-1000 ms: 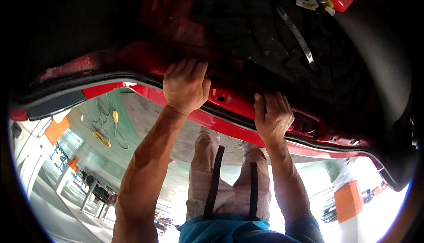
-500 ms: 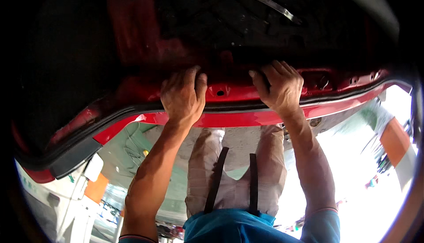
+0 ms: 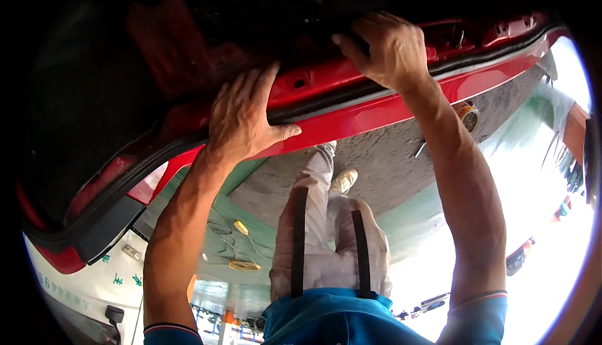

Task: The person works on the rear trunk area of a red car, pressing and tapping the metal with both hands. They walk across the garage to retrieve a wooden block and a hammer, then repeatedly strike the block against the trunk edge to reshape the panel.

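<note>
A red car body with a dark opening spans the upper part of the view. Its red sill [image 3: 313,77] is edged by a black rubber seal [image 3: 464,64], with a glossy red outer panel [image 3: 357,119] below. My left hand [image 3: 241,116] lies over the sill and seal, fingers stretched out, thumb spread toward the outer panel. Farther right, my right hand [image 3: 395,50] is hooked over the sill with bent fingers, its thumb apart; the fingertips are lost in the dark. A small round hole shows in the sill between my hands.
An orange-sided can [image 3: 468,117] stands on the grey, rough floor [image 3: 389,163] beyond my right forearm. A yellow coil of cable [image 3: 243,265] and a small yellow object [image 3: 240,226] lie on the green floor. At lower left is a white vehicle [image 3: 75,285].
The car edge now sits higher and tilts up to the right in view. My left thumb has swung outward and its fingers have straightened. One leg has shifted, showing a shoe.
</note>
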A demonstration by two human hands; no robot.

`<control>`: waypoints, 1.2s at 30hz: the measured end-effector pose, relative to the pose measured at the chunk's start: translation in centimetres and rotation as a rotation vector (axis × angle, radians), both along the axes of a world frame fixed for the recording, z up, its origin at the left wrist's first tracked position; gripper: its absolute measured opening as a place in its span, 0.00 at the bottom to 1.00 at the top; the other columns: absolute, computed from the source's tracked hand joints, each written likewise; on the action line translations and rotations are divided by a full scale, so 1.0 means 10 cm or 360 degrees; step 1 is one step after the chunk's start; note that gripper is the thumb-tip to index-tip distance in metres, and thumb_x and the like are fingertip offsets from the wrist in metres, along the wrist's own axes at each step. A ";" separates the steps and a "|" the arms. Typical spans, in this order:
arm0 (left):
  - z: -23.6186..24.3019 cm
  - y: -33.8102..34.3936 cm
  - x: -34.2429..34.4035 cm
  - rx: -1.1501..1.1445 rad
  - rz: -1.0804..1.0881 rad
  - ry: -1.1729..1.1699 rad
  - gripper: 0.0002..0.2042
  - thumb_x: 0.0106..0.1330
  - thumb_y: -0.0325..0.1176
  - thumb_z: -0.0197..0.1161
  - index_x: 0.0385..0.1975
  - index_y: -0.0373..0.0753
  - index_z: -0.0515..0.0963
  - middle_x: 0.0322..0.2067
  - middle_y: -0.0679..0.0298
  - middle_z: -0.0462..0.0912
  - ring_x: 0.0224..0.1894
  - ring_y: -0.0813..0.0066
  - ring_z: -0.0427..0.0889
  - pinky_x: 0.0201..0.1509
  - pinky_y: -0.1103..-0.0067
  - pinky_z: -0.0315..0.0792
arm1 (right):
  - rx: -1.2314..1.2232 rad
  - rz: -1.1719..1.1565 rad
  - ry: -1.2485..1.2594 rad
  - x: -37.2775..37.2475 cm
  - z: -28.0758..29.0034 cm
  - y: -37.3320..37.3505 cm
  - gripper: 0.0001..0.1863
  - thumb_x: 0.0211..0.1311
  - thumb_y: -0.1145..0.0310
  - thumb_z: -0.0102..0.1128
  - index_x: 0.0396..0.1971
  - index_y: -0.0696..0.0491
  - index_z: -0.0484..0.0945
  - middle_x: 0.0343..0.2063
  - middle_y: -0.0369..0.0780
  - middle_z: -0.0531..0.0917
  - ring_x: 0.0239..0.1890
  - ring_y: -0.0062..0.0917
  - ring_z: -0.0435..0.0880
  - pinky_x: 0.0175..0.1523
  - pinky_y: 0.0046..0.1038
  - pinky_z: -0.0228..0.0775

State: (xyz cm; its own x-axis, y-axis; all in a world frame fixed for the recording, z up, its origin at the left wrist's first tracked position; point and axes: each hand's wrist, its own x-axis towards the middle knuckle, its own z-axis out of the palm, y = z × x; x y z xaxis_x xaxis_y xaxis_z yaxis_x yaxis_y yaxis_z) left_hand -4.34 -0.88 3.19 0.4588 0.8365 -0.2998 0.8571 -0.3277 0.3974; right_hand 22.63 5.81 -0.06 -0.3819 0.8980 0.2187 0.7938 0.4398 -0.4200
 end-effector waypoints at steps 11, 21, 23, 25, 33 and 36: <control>-0.21 -0.01 0.12 0.0174 -0.0111 -0.0099 0.52 0.41 0.57 0.81 0.67 0.38 0.65 0.59 0.48 0.75 0.61 0.47 0.75 0.64 0.58 0.70 | 0.0421 -0.0298 0.0295 0.02 0.09 -0.36 0.07 0.57 0.68 0.66 0.27 0.55 0.79 0.26 0.44 0.79 0.33 0.43 0.80 0.39 0.41 0.73; -0.24 -0.02 0.22 0.0230 -0.0175 -0.0103 0.52 0.43 0.59 0.80 0.66 0.36 0.65 0.58 0.50 0.76 0.63 0.49 0.74 0.63 0.60 0.71 | 0.0645 -0.0647 0.0417 -0.08 -0.18 -0.99 0.11 0.58 0.57 0.67 0.28 0.50 0.83 0.37 0.39 0.85 0.42 0.36 0.85 0.46 0.39 0.79; -0.22 -0.03 0.27 0.0184 -0.0172 -0.0096 0.52 0.43 0.57 0.80 0.67 0.36 0.65 0.58 0.50 0.76 0.62 0.48 0.75 0.63 0.60 0.71 | 0.0754 -0.0471 0.0486 -0.29 -0.29 -0.93 0.09 0.52 0.62 0.67 0.31 0.49 0.83 0.38 0.39 0.83 0.47 0.36 0.83 0.61 0.39 0.72; -0.21 -0.06 0.38 0.0076 -0.0156 -0.0144 0.47 0.43 0.49 0.82 0.64 0.38 0.66 0.59 0.50 0.76 0.62 0.50 0.75 0.62 0.62 0.71 | 0.0661 -0.0476 0.0383 -0.47 -0.34 -0.93 0.12 0.52 0.59 0.68 0.32 0.51 0.84 0.38 0.38 0.84 0.48 0.33 0.83 0.62 0.39 0.71; -0.13 -0.10 0.48 0.0122 -0.0184 -0.0108 0.43 0.45 0.46 0.82 0.61 0.34 0.68 0.57 0.49 0.76 0.60 0.48 0.76 0.61 0.63 0.72 | 0.0538 -0.0521 0.0432 -0.56 -0.26 -0.90 0.17 0.52 0.53 0.67 0.28 0.53 0.84 0.33 0.38 0.84 0.47 0.34 0.83 0.63 0.40 0.70; -0.08 -0.07 0.50 0.0106 -0.0170 -0.0102 0.42 0.46 0.47 0.81 0.59 0.34 0.69 0.59 0.49 0.76 0.61 0.50 0.76 0.61 0.62 0.72 | 0.0456 -0.0502 0.0461 -0.53 -0.22 -0.89 0.17 0.52 0.53 0.68 0.28 0.53 0.84 0.32 0.38 0.84 0.47 0.34 0.82 0.63 0.40 0.70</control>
